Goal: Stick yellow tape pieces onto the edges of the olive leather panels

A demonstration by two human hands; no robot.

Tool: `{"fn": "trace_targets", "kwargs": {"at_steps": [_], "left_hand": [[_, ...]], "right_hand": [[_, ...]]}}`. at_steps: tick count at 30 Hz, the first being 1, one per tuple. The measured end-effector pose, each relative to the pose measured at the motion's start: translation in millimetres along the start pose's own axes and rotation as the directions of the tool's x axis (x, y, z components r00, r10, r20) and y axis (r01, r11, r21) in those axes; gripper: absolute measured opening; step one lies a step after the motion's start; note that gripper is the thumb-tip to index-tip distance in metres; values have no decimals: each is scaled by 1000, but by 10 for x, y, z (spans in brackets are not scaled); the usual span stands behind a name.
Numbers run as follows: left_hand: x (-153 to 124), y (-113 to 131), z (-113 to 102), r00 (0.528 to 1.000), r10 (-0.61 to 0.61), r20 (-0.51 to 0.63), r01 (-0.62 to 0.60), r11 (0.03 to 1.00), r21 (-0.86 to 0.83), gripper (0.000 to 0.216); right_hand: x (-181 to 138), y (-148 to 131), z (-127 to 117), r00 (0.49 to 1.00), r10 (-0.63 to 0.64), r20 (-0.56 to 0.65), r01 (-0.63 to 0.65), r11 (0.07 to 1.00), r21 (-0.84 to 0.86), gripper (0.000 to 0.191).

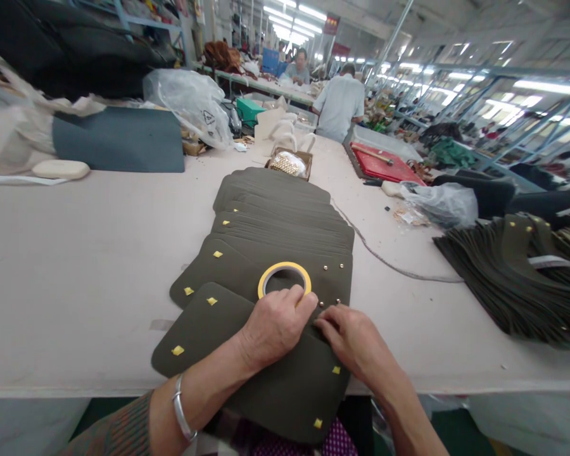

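My left hand (278,326) is closed on a roll of yellow tape (268,275), held upright above dark olive flat pieces. Just right of it, my right hand (354,339) has thumb and index finger pinched together near small metal studs. Whatever lies between those fingertips is too small to tell. Below both hands a rounded olive piece (213,332) hangs over the table's front edge, with yellow tape bits at its corners. Behind it, similar pieces (280,221) overlap in a fanned row. Several carry yellow bits along the left edge, and studs show on the right.
A small box of metal studs (289,163) stands behind the row on the pale table (99,253). A thick pile of olive pieces (498,272) lies right, near a cord (399,271). A blue-grey sheet (118,142) and plastic bag (190,104) sit back left. Two people are farther back.
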State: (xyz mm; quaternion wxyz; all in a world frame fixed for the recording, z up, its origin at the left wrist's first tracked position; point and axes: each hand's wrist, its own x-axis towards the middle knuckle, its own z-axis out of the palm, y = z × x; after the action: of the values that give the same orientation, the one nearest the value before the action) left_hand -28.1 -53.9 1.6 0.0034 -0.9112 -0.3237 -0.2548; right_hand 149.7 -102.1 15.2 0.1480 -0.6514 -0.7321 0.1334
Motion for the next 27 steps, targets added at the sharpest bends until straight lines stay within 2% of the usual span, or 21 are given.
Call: {"fn": "trace_targets", "kwargs": {"at_steps": [2, 5, 8, 11, 15, 19, 22, 27], "left_hand": [[14, -32, -36, 1000, 0, -10, -1, 997, -75, 17], [35, -68, -87, 999, 34, -12, -36, 972, -232, 20], [49, -86, -118, 998, 61, -16, -64, 954, -293, 35], [48, -90, -124, 999, 53, -9, -53, 964, -261, 47], [24, -82, -115, 996, 91, 20, -84, 973, -215, 41], [2, -76, -109, 993, 106, 56, -89, 965, -246, 37], [-8, -81, -109, 989, 129, 76, -106, 961, -255, 34], [-5, -94, -133, 992, 128, 23, -116, 955, -274, 18]], "right_hand": [[-80, -24, 3, 999, 7, -34, -3, 995, 96, 14], [-132, -49, 0, 969, 76, -237, -3, 956, 294, 14], [-130, -91, -14, 941, 65, -333, 85, 906, 416, 17], [-104, -132, -6, 927, -73, -367, 218, 903, 372, 20], [-69, -129, 30, 882, -228, -412, 337, 916, 216, 22], [-55, -111, 40, 853, -341, -394, 406, 909, 92, 20], [-56, -131, 58, 837, -358, -415, 409, 912, 37, 18], [-71, -192, 116, 807, -261, -530, 327, 944, 33, 14]]}}
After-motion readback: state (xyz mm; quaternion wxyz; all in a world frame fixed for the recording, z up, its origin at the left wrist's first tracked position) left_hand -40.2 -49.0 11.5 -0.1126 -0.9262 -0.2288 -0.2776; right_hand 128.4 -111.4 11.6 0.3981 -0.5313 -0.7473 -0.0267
